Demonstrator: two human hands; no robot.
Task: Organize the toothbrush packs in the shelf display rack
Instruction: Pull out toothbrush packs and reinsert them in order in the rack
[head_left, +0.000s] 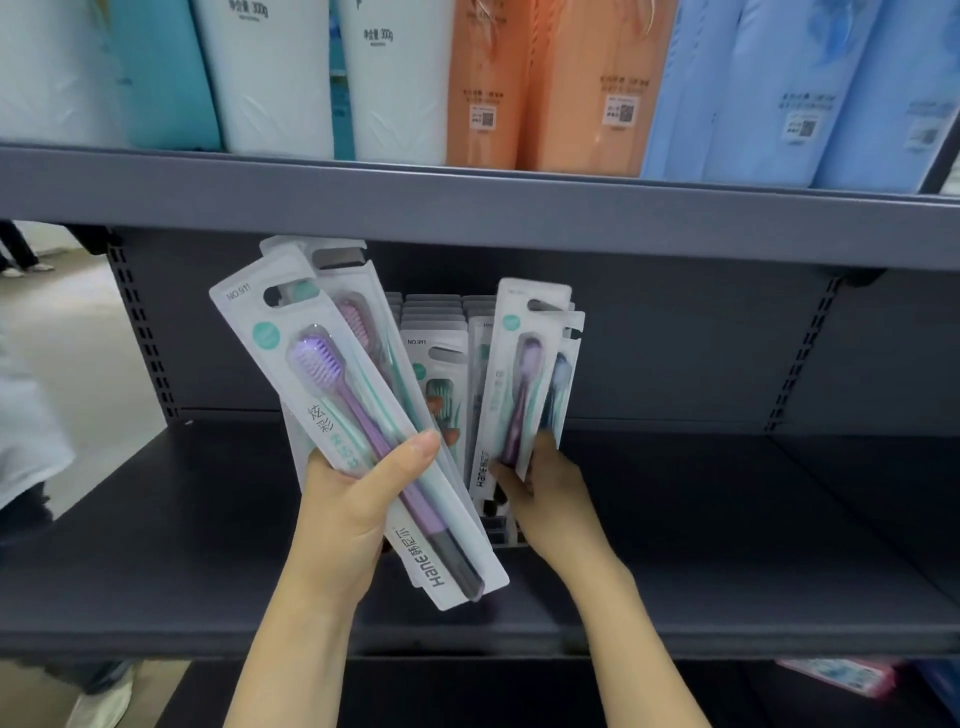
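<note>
The left hand (353, 499) is closed around a fanned bundle of white card toothbrush packs (358, 415), thumb across the front, held in front of the dark grey metal shelf (156, 545) and tilted with the tops leaning left. The front pack of this bundle shows a purple toothbrush with a dark handle end; its printing reads "NO.911" at the top corner and "Hane" followed by Chinese characters along the lower edge. A pack with a pink brush head sits directly behind it.

The right hand (545, 499), to the right of the bundle, grips the lower ends of a second small group of upright white toothbrush packs (530, 384), one with a purple brush and one with a dark blue brush behind it. This group stands on the shelf, against the right side of the rows of stocked toothbrush packs (441, 353).

The stocked rows stand upright in the middle of the shelf, behind both hands; the front pack reads "NO.911".

Above the shelf, an upper grey shelf board (467, 208) carries tall soft packages in white, teal, orange and light blue (571, 88). Two white ones are marked "300g". The orange and blue ones bear small QR-code labels; their other text is too small to read.
</note>
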